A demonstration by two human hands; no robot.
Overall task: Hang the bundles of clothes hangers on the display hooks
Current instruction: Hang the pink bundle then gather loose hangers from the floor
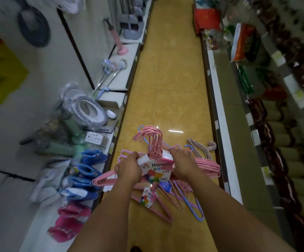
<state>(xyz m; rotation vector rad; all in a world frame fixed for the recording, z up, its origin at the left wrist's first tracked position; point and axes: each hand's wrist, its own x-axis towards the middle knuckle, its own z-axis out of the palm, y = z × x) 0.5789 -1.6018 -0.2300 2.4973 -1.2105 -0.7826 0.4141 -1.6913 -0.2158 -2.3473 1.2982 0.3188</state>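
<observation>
Pink hanger bundle (155,151) with "Hanger" label (156,170) held above the yellow aisle floor (165,88); left hand (129,167) grasps its left side, right hand (182,163) grasps its right side; loose pink and blue hangers (184,197) lie on the floor beneath the bundle; beige hangers (202,150) just right of it.

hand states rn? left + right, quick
Left hand: fingers curled on the pink hanger bundle, at its left side.
Right hand: gripping the same bundle, right of the "Hanger" label.
</observation>
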